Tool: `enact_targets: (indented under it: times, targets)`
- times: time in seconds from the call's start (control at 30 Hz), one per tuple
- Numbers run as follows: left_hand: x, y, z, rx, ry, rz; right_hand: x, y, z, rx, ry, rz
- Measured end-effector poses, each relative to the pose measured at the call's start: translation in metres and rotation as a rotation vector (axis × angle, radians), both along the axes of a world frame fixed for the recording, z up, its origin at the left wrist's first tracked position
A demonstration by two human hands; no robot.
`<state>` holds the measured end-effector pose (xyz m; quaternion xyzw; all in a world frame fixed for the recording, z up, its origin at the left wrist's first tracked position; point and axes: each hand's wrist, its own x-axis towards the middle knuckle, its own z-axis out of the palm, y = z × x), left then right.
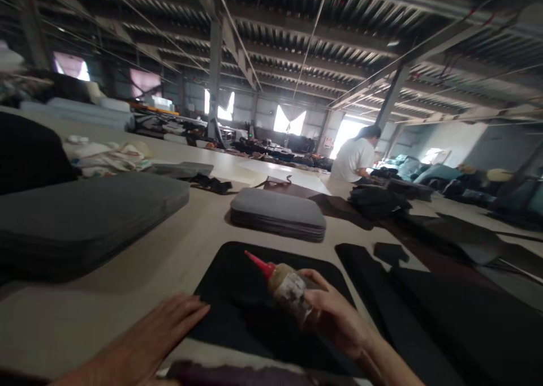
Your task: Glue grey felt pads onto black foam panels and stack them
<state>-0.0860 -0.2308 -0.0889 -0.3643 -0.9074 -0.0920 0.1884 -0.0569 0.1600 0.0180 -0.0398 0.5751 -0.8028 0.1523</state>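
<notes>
A glue bottle (289, 287) with a red pointed nozzle is gripped in my right hand (335, 312), its tip aimed up and to the left. It is held above a black rounded panel (229, 284) that lies flat on the table in front of me. My left hand (173, 318) rests with fingers stretched out, the fingertips at the panel's left edge. Just beyond the panel is a stack of grey rounded panels (278, 210). Part of a dark reddish strip (237, 374) shows along the bottom edge of the view.
To the left stands a larger stack of grey sheets (93, 216), with crumpled cloth (110, 157) behind it. Black pieces (470, 318) lie on the right, near a dark bundle (377, 202). A person in a white shirt (352, 157) is at the far side of the table.
</notes>
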Motion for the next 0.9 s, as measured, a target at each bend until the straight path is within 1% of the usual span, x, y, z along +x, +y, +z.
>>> enact_targets:
  times: [0.07, 0.13, 0.2, 0.3, 0.37, 0.43, 0.53, 0.63, 0.7, 0.8, 0.9]
  targets:
    - [0.004, 0.003, 0.019, -0.099, -0.135, -0.115, 0.004, -0.003, 0.002, 0.109, -0.02, -0.033]
    - [0.004, 0.005, 0.032, -0.097, -0.229, -0.127, 0.005, -0.006, 0.002, 0.223, -0.016, -0.102]
    - [0.002, 0.007, 0.038, -0.08, -0.294, -0.14, 0.001, -0.008, 0.002, 0.306, -0.008, -0.162]
    - [0.001, 0.01, 0.038, 0.015, -0.3, -0.175, -0.003, -0.013, 0.002, 0.356, -0.028, -0.173]
    - [0.003, 0.011, 0.038, 0.092, -0.277, -0.211, -0.005, -0.016, 0.002, 0.351, -0.043, -0.128]
    - [0.003, 0.011, 0.037, 0.16, -0.247, -0.247, -0.005, -0.022, 0.002, 0.369, -0.013, -0.077]
    - [0.003, 0.01, 0.037, 0.197, -0.229, -0.275, -0.006, -0.032, 0.003, 0.507, 0.076, -0.023]
    - [0.002, 0.01, 0.038, 0.19, -0.247, -0.27, -0.007, -0.046, 0.007, 0.687, 0.151, 0.02]
    - [0.002, 0.01, 0.039, 0.203, -0.258, -0.264, -0.008, -0.055, 0.009, 0.773, 0.207, 0.04]
    - [0.002, 0.011, 0.04, 0.234, -0.297, -0.235, -0.009, -0.066, 0.012, 0.837, 0.286, 0.073]
    - [0.002, 0.013, 0.041, 0.25, -0.331, -0.152, -0.011, -0.075, 0.013, 0.876, 0.363, 0.089]
